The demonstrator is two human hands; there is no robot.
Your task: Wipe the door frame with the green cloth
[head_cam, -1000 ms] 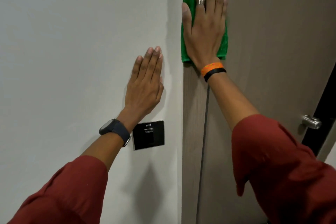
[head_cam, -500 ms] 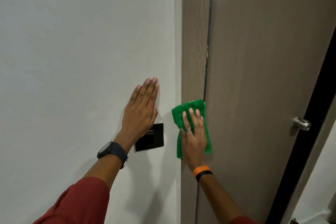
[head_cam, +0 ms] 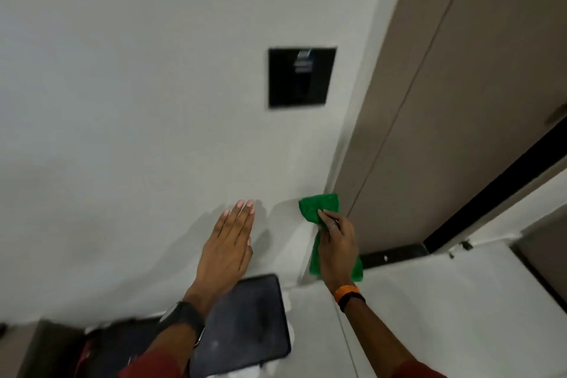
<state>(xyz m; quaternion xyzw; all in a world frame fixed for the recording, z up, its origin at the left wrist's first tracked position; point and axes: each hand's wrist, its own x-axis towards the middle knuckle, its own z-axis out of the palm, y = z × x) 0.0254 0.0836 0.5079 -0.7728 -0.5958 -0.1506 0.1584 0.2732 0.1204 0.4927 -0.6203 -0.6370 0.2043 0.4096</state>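
The green cloth point(head_cam: 319, 209) is pressed low against the brown door frame point(head_cam: 383, 95), close to the floor. My right hand point(head_cam: 336, 245), with an orange and a black wristband, lies flat over the cloth and holds it to the frame; part of the cloth hangs below my palm. My left hand point(head_cam: 228, 247), with a dark watch on its wrist, rests flat and open on the white wall point(head_cam: 138, 101) left of the frame.
A black square wall panel point(head_cam: 302, 77) sits on the wall above my hands. The brown door point(head_cam: 491, 86) stands right of the frame, with a dark threshold strip point(head_cam: 395, 255) at its foot. A dark rounded object point(head_cam: 245, 325) lies on the floor below my left hand.
My right hand has slid the cloth down the frame from above head height to near the floor. My left hand has moved down the wall, and my view has tilted downward.
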